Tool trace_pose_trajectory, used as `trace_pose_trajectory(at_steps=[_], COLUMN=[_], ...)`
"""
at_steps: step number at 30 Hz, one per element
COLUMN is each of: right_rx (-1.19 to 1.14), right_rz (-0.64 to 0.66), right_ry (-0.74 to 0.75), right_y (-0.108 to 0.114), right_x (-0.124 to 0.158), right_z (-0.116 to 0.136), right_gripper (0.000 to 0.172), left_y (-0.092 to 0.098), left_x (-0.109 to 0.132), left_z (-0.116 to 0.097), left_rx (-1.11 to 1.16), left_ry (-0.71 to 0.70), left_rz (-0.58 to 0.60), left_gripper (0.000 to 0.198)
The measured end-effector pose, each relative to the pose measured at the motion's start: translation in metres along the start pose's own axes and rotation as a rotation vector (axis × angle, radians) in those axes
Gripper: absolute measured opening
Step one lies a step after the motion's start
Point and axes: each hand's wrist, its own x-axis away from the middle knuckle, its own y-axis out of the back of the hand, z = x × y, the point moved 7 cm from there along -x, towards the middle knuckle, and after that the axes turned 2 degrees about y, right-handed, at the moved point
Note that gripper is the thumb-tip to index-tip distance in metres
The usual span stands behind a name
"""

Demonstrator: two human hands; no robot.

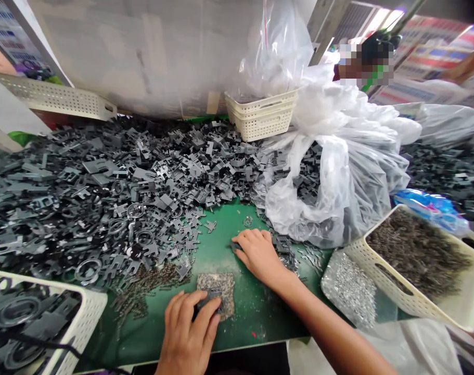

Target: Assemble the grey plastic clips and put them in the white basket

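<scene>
My left hand [190, 328] is closed round a small dark plastic part [207, 300] and presses it against a grey speckled pad [217, 289] on the green table [221, 250]. My right hand [258, 255] reaches further out, palm down, its fingertips pinched on another small dark part [233, 245] at the edge of the big heap of black and grey plastic pieces [115, 192]. A streak of small dark springs or pins [143, 286] lies left of the pad.
A cream basket of dark pins [420, 260] stands at right, a bag of silvery bits [348, 286] beside it. A clear bag of parts [338, 177] and stacked cream baskets [262, 114] sit behind. Another basket of black rings [34, 317] is front left. Another person [369, 62] sits at the back right.
</scene>
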Motion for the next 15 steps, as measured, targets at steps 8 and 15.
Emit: trace_pose_trajectory(at_steps=[8, 15], right_rx=[-0.607, -0.582], right_rz=[0.073, 0.097], right_ry=[0.105, 0.192], right_y=[0.018, 0.026], right_x=[0.042, 0.069], right_z=[0.058, 0.073], right_gripper=[0.04, 0.043], left_y=[0.012, 0.018], left_x=[-0.023, -0.02], left_z=[0.006, 0.018], left_rx=[0.404, 0.724], left_ry=[0.274, 0.58], left_rz=[0.115, 0.09], left_gripper=[0.042, 0.022])
